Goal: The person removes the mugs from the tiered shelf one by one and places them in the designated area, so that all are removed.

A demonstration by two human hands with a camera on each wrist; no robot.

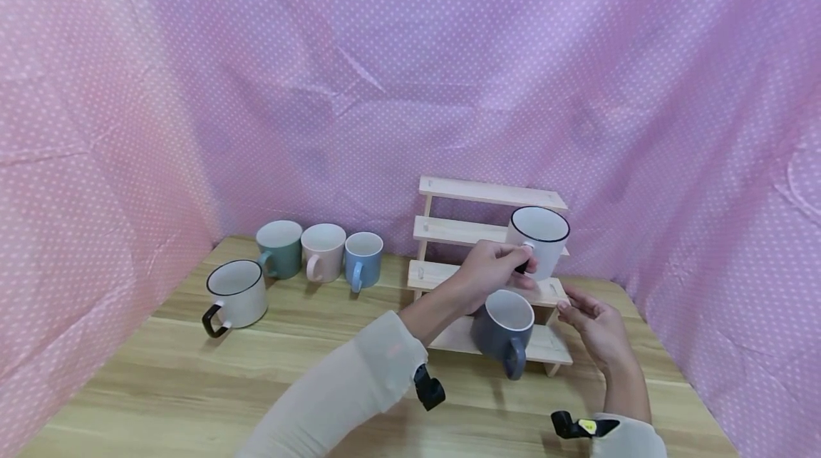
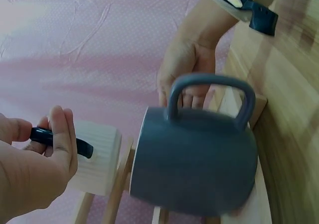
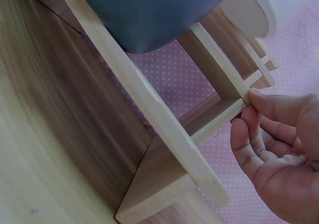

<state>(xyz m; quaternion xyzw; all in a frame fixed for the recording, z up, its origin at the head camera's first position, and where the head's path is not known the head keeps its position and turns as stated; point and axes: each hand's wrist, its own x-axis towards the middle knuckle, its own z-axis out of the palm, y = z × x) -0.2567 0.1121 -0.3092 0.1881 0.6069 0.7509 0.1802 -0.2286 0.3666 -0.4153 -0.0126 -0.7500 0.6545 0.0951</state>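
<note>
My left hand [image 1: 490,269] pinches the black handle [image 2: 62,140] of a white mug with a dark rim [image 1: 544,248]. The mug is upright and overlaps the middle tiers of a wooden step rack [image 1: 490,191] in the head view. With thumb and fingertips, my right hand [image 1: 599,330] pinches the right end of the rack's second tier from the bottom, as the right wrist view [image 3: 279,149] shows close up. A dark grey mug [image 1: 503,326] stands upright on the lowest tier, between my two hands, its handle toward me.
Left on the wooden table [image 1: 308,372] stand a green mug [image 1: 280,251], a pink mug [image 1: 323,255] and a blue mug [image 1: 363,262] in a row. Before them is another white mug [image 1: 237,298] with a black handle. A pink dotted cloth [image 1: 359,87] hangs behind the rack.
</note>
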